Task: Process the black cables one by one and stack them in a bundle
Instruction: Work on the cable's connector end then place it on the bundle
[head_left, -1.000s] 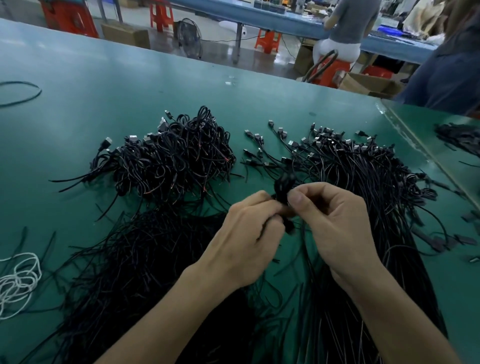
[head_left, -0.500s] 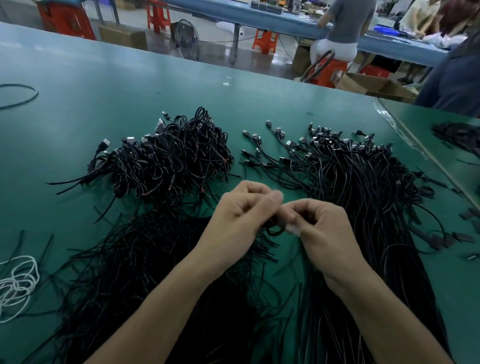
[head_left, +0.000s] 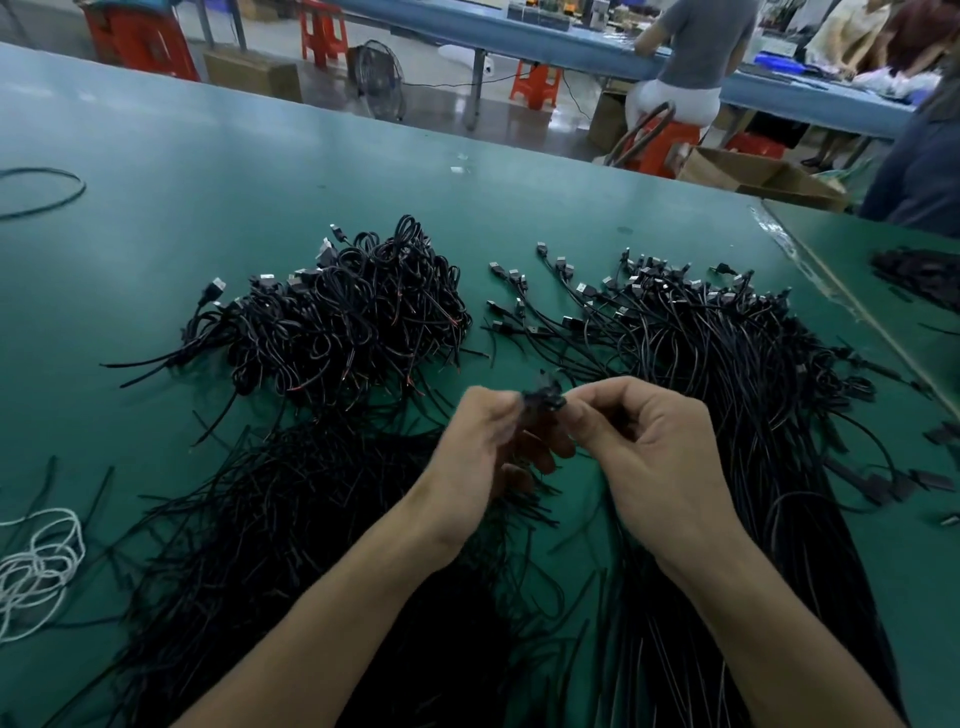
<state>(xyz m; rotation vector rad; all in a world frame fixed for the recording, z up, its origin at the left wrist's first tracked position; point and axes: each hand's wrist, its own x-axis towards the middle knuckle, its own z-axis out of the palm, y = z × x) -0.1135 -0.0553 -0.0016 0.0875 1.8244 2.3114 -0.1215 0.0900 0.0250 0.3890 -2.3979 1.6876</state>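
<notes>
At centre frame, just above a green table (head_left: 208, 182): one small black cable (head_left: 543, 401), wound into a tight little coil, pinched from the left by the curled fingertips of the left hand (head_left: 483, 457) and from the right between thumb and forefinger of the right hand (head_left: 654, 457), both raised off the surface, neither grasping anything else. Toward the upper left, a heap of finished coils (head_left: 353, 322), plugs and bared reddish wire tips poking out; toward the upper right and running down the right side, a sheaf of straight cables (head_left: 753, 374), plugs fanned toward the top of the frame; in the lower left, a spread of loose black strands (head_left: 270, 530); at the left edge, a tangle of white cord (head_left: 36, 566). Judged to be mid-wrap, the coil not yet set down. Best done by holding the loops squeezed flat with one hand while winding or tucking the free end with the other, pulled snug enough to prevent any springing open, yet not so hard as to kink the thin wire or strain its bared tips. Position of the plug and presence of any tie: lost in motion blur. Likely next, a short carry up and left to the heap, coil laid on top with its plug facing the same way as the others
</notes>
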